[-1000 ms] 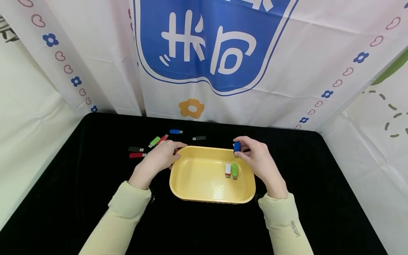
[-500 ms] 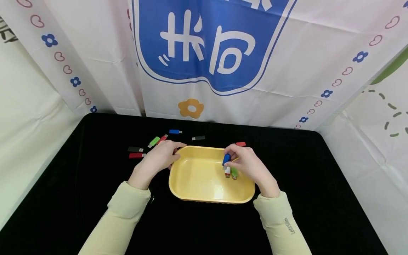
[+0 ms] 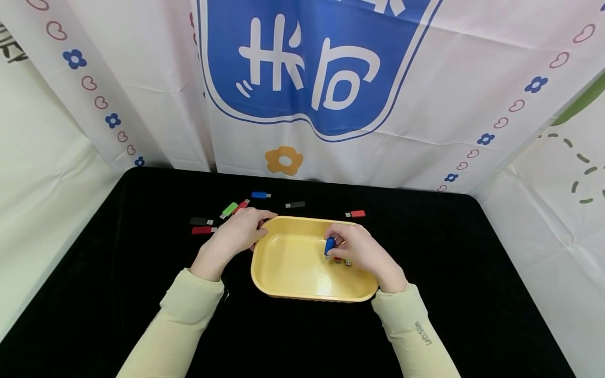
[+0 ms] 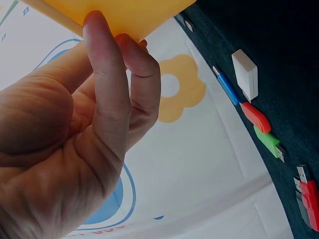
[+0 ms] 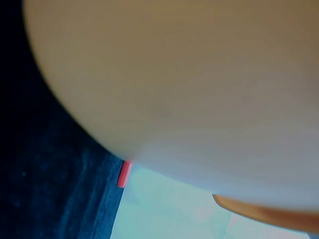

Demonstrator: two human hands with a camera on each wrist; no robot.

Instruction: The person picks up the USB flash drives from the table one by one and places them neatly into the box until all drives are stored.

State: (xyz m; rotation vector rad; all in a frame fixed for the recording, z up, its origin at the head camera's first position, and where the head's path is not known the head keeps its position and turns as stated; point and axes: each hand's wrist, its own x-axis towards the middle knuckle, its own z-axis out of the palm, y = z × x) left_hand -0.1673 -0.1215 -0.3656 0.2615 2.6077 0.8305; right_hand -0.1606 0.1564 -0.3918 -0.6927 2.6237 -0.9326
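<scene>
- Blue USB stick [image 3: 329,245]: low inside the yellow tray [image 3: 293,283], pinched in the right hand [image 3: 360,253] grip.
- Likely light, rigid, smooth plastic; best held by its long sides.
- Left hand [image 3: 236,233] pinches the tray's rim, on the black counter [image 3: 94,294].

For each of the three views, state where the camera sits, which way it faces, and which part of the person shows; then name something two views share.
Head: above, facing forward and down; both sleeves, left hand, right hand with blue drive.
Left wrist: beneath the hand, facing the backdrop; fingers on the yellow tray.
Right wrist: pressed close to the tray, blurred; no hand visible.
Shared: tray; red drive.
</scene>
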